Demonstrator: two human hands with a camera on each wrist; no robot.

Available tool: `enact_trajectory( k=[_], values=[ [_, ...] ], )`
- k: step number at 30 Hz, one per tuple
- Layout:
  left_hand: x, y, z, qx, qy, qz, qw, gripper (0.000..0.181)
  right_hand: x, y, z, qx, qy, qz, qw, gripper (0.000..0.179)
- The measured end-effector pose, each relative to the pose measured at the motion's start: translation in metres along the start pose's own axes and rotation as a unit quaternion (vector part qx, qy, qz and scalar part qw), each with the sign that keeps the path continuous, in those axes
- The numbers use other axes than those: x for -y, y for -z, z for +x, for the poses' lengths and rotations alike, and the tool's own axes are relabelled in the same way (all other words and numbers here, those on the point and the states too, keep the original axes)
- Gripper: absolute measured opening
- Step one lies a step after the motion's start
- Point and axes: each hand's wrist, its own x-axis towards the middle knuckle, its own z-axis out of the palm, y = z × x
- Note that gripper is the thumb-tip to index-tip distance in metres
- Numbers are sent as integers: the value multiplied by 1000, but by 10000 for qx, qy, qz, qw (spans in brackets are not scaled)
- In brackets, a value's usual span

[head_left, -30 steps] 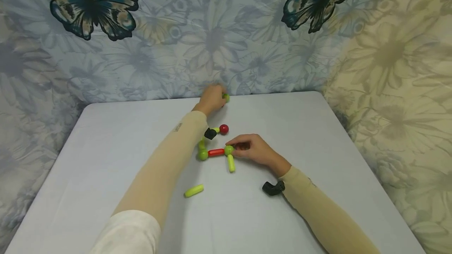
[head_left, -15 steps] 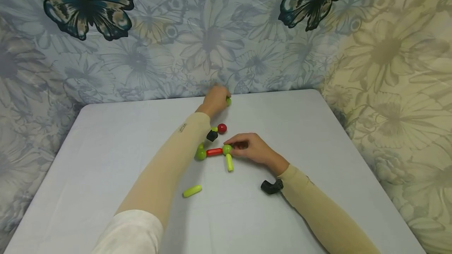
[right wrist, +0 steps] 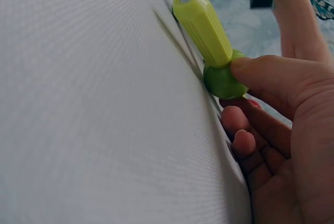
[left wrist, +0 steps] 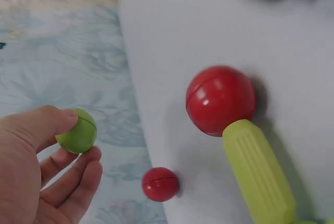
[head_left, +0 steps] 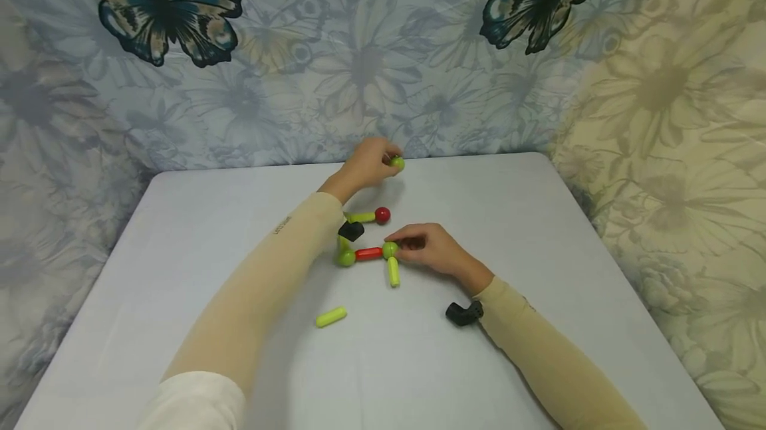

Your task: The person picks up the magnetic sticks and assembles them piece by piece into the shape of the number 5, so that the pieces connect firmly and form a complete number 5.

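At the table's far edge my left hand pinches a green ball between thumb and fingers, held up off the tabletop. My right hand holds another green ball at the near right corner of a ball-and-stick construction toy. A yellow-green stick juts from that ball towards the person, and a red stick links it to a green corner ball on the left. Farther back, a yellow-green stick ends in a red ball. The left forearm and its black camera partly cover the toy's left side.
A loose yellow-green stick lies on the white table, nearer the person. Another red ball sits near the far table edge in the left wrist view. Patterned fabric with butterflies rises behind the table.
My left hand, with the green ball in its fingers, has lifted and shifted right at the far edge. More of the back stick shows. The right hand stays on its ball.
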Motion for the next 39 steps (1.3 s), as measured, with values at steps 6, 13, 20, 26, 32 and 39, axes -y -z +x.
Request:
enact_trajectory(
  k=[6,13,20,26,32,39],
  values=[
    [-6,7,-37,-119,-279,-560,9980,33,-5,4,-1,-38,7,58,10000,29],
    [-14,3,-93,-309,-329,-1055,9934,35,-6,7,0,-85,28,70,9999,28],
    [-22,-13,-148,-371,-252,-1637,9855,30,-7,5,2,-147,81,-4,9999,27],
    [-25,-29,-182,-342,-312,-1682,9847,29,-6,2,4,-95,55,-15,9999,28],
    [-27,-43,-203,-175,-98,-1478,9888,31,-4,1,4,-52,55,-69,9999,28],
    [-35,-55,-210,70,-52,-1289,9916,30,-5,0,5,-71,33,-35,10000,29]
  ],
)
